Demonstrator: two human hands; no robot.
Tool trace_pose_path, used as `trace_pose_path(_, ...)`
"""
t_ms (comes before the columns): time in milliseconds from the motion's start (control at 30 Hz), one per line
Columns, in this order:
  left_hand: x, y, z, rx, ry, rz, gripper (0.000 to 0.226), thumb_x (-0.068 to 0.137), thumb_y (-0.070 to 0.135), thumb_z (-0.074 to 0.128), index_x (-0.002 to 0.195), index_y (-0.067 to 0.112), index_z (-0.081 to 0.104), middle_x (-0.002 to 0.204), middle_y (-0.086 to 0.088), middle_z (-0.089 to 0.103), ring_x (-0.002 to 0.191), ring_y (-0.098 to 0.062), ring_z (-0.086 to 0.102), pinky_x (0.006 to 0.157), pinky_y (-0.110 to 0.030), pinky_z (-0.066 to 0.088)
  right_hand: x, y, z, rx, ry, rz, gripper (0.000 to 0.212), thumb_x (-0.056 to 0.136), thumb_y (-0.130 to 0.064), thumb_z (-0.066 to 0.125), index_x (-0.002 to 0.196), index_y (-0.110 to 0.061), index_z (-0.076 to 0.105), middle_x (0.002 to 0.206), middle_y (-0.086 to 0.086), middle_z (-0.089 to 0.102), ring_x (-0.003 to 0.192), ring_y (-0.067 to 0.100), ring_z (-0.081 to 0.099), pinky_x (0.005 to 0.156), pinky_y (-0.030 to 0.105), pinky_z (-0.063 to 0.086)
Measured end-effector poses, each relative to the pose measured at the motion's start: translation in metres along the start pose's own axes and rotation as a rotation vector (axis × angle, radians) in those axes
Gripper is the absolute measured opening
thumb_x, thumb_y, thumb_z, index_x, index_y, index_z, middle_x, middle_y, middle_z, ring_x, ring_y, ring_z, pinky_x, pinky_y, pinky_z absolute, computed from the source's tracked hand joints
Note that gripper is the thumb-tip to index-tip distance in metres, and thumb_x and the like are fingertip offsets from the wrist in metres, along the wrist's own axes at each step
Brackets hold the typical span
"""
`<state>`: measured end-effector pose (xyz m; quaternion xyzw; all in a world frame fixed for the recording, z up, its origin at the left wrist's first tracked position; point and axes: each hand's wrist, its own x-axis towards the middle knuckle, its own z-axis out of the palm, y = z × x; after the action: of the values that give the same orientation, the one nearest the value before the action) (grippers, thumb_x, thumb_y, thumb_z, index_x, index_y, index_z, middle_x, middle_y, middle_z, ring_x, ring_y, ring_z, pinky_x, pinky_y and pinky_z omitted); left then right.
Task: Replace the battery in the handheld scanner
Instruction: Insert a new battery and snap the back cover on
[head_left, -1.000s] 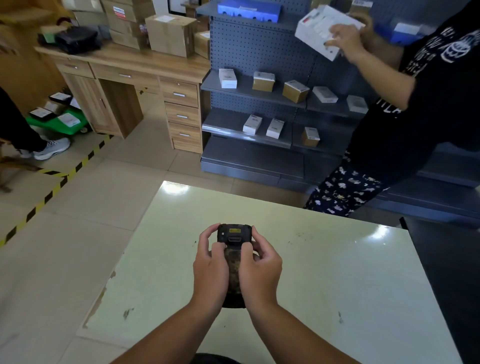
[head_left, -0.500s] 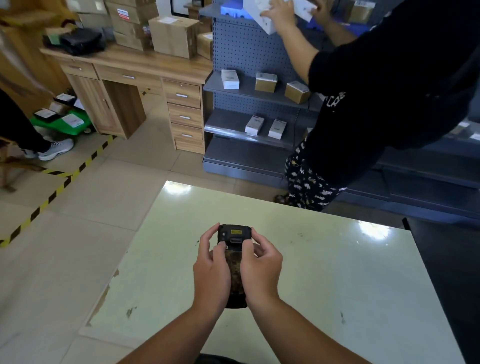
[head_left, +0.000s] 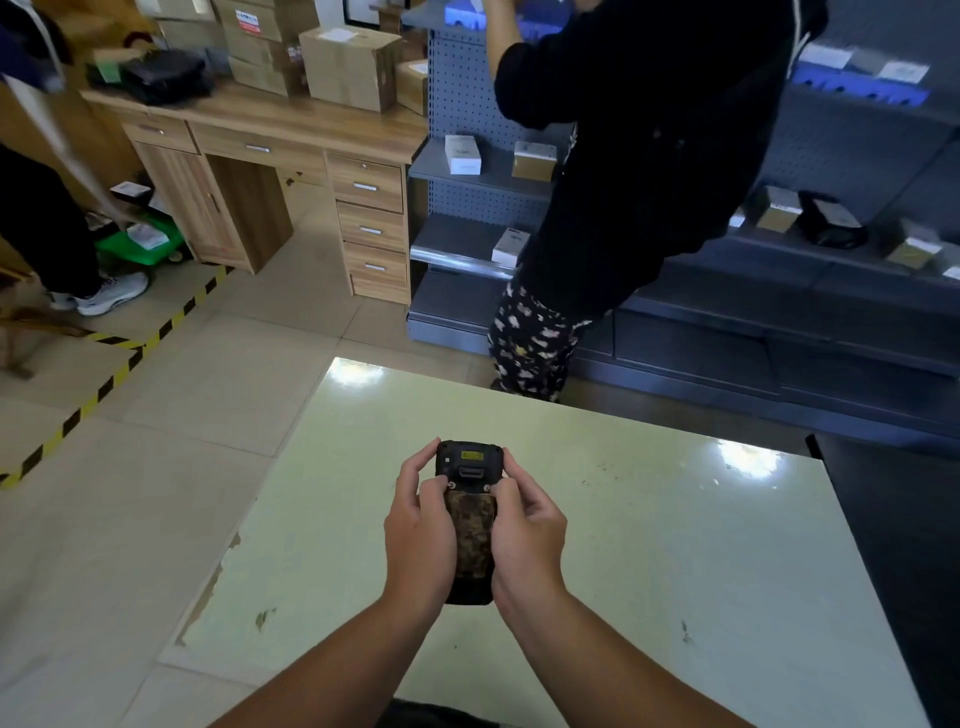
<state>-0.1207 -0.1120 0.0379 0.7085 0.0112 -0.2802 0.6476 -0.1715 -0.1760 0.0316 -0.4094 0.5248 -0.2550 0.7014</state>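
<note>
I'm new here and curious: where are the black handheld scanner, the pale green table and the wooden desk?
black handheld scanner (head_left: 469, 462), head view, its top end.
pale green table (head_left: 675, 545), head view, bare top.
wooden desk (head_left: 291, 117), head view, desktop.

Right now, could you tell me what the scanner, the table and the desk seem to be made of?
Scanner: looks like matte black plastic, dull with no glare; its worn mottled brown back panel I cannot identify.
Table: pale green glossy top, perhaps laminate or paint; it mirrors the lights and is chipped at the left edge.
Desk: light wood or wood-look laminate, with visible grain and metal drawer pulls.
</note>
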Motion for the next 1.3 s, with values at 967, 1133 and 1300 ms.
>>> trace_pose_path(967,0.108,-0.078,-0.061,1.245,-0.235,0.592,0.055,0.104,0.053,0.032,0.139,0.023,0.062,0.129,-0.003,0.068,0.115,-0.027,0.065,0.099,-0.044,0.052,0.084,0.048,0.027,-1.507,-0.17,-0.296,0.08,0.078,-0.05,0.075,0.142,-0.031,0.032,0.13,0.005,0.04,0.114,0.024,0.045,0.085,0.034,0.053)
trace_pose_path(1133,0.127,-0.094,-0.073,1.414,-0.299,0.692,0.052,0.104,0.048,0.038,0.136,0.015,0.064,0.13,-0.012,0.067,0.118,-0.034,0.061,0.104,-0.051,0.048,0.111,0.085,0.041,-1.56,-0.169,-0.227,0.076,0.081,-0.049,0.075,0.14,-0.028,0.031,0.129,0.006,0.037,0.111,0.025,0.045,0.081,0.034,0.052)
trace_pose_path(1300,0.137,-0.111,-0.087,1.441,-0.311,0.665,0.05,0.102,0.045,0.041,0.137,0.014,0.062,0.129,-0.011,0.066,0.117,-0.033,0.059,0.105,-0.051,0.047,0.127,0.114,0.042,-1.56,-0.14,-0.172,0.074,0.082,-0.045,0.073,0.14,-0.027,0.03,0.127,0.006,0.034,0.107,0.025,0.045,0.079,0.035,0.054)
